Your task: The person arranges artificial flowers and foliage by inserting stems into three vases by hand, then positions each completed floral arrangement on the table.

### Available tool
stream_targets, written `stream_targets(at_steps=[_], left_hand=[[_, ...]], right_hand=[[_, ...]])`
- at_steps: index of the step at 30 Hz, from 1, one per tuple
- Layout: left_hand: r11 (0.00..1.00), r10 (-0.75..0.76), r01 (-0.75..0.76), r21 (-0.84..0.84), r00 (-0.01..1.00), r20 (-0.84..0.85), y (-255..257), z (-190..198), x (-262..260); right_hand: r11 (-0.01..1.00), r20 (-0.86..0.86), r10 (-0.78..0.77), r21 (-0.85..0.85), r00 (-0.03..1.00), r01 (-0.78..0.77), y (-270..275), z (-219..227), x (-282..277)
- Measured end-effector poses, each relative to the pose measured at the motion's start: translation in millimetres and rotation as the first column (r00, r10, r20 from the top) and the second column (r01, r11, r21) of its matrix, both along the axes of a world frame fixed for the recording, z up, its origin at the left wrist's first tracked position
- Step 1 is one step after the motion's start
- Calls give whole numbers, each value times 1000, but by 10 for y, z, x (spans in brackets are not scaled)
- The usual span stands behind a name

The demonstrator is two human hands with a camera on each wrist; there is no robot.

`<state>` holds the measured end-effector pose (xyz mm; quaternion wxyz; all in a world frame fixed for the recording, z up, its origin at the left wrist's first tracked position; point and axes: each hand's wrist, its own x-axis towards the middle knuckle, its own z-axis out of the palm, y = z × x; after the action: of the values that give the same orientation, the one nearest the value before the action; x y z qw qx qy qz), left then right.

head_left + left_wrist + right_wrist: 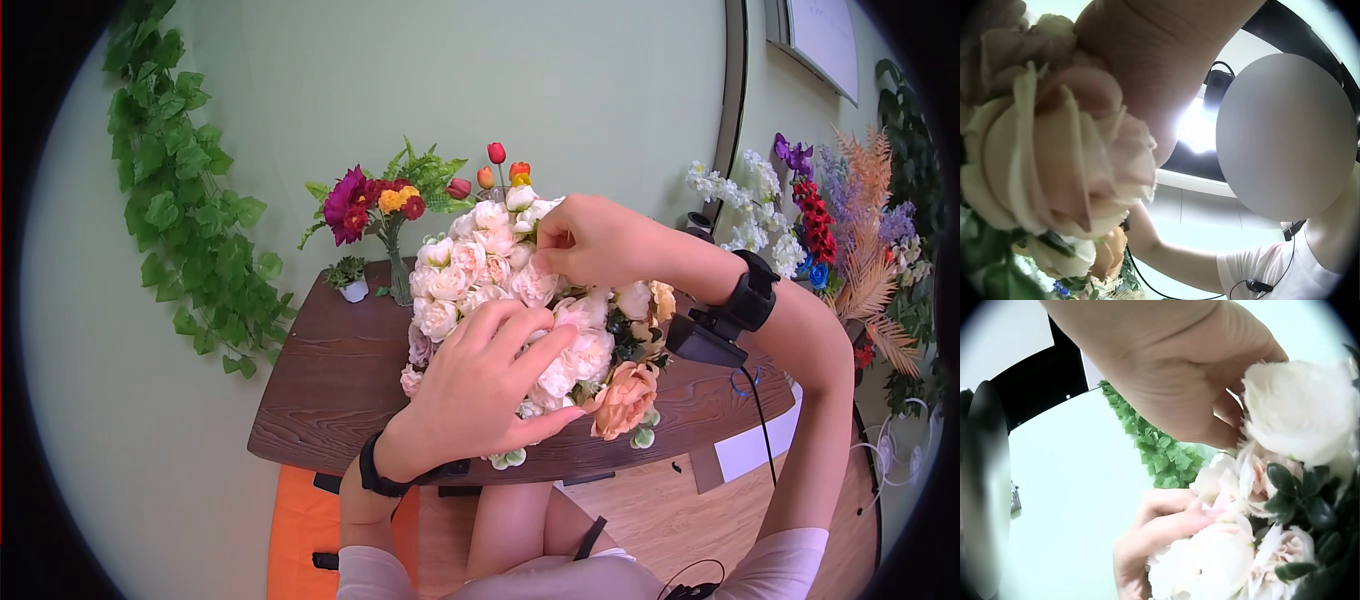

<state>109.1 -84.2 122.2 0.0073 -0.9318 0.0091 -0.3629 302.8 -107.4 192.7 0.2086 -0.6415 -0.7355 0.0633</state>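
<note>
A dense bouquet of white and pale pink artificial flowers stands on the dark wooden table. My left hand lies over its near side, fingers spread and slightly bent on the blooms. At the upper right of the bouquet, my right hand has curled fingers, with thumb and forefinger pinching a pale pink flower. In the right wrist view, a large white bloom partly hides the right fingertips. A cream-pink rose fills the left wrist view beside the left palm.
Behind the bouquet are a glass vase of dark red and yellow flowers, and red tulips. A small potted plant stands at the table's back left. A peach flower hangs at the bouquet's near right. A black cable runs from the right wrist.
</note>
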Motion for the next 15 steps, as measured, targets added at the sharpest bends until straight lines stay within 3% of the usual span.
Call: stream_targets(at_steps=[10, 13, 15], left_hand=[[1000, -13, 12, 19, 1000, 13, 30, 10, 10], [1000, -1, 0, 12, 1000, 20, 33, 9, 3], [1000, 9, -9, 11, 1000, 21, 30, -1, -5]], right_hand=[[988, -234, -66, -151, 970, 31, -87, 89, -26], [994, -198, 3, -104, 980, -24, -67, 35, 19], [999, -218, 39, 40, 975, -31, -65, -22, 30]])
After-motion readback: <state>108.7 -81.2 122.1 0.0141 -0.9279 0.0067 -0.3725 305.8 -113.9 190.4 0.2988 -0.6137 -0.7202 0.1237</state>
